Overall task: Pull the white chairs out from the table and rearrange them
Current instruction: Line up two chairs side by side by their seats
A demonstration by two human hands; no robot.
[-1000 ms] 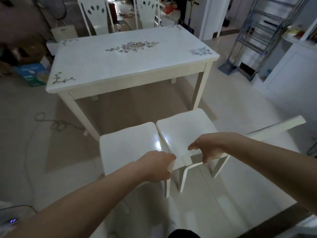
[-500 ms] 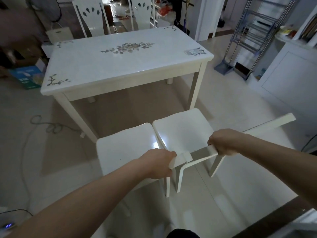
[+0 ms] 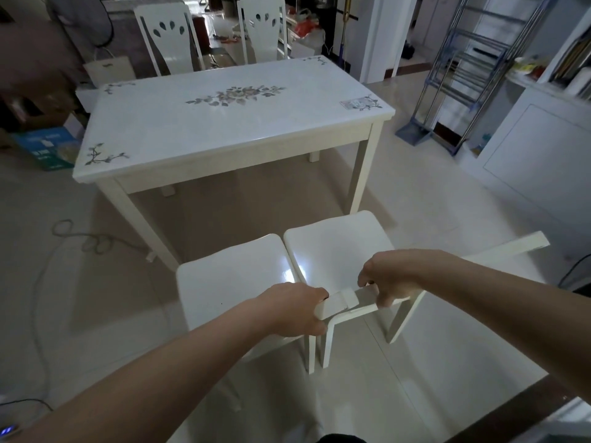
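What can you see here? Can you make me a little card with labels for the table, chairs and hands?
table: white, flower pattern on top
pulled out: left chair and right chair, white, side by side
behind table: far left chair, far right chair
left hand: grips the end of the right chair's near rail, where the two chairs meet
right hand: grips the same rail
on floor: blue box, loose cable
at right: metal rack
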